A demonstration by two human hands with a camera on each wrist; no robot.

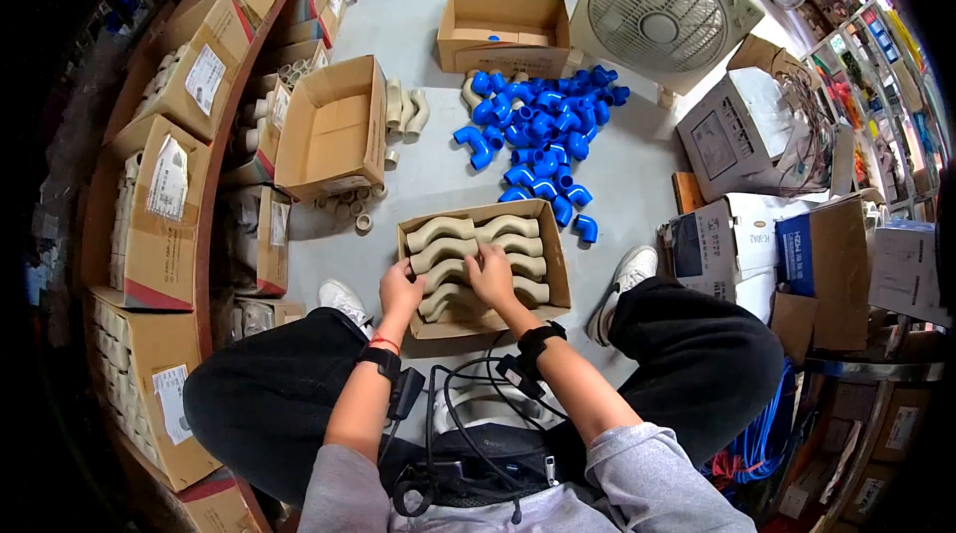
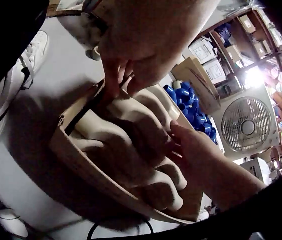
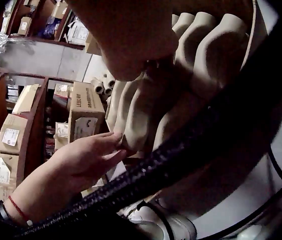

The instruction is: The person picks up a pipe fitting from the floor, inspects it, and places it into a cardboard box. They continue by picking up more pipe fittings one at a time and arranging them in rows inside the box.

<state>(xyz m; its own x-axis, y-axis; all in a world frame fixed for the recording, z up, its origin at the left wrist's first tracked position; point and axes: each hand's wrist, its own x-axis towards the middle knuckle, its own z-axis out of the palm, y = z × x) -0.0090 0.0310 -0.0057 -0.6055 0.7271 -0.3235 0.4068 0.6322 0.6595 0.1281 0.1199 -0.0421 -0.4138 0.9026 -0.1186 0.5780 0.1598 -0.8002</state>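
An open cardboard box (image 1: 410, 326) between the feet holds several beige curved pipes (image 1: 513, 226) lying in two columns. At the box's left side, my left hand (image 1: 400, 292) has its fingertips on the outer end of one pipe. My right hand (image 1: 491, 279) reaches to the middle of the box, touching the inner end of a pipe in the same left column. In the left wrist view, the left hand (image 2: 136, 55) bends over the pipe ends (image 2: 146, 105), and the right hand (image 2: 193, 150) lies against them from the other side. The right wrist view shows the left thumb beside a pipe (image 3: 138, 117).
Blue elbow fittings (image 1: 546, 125) lie heaped beyond the box. Two more open cartons (image 1: 334, 125), (image 1: 506, 57) stand behind, with a fan (image 1: 657, 20) at the back right. Shelves of cartons (image 1: 159, 204) line the left; boxes (image 1: 742, 130) stand on the right.
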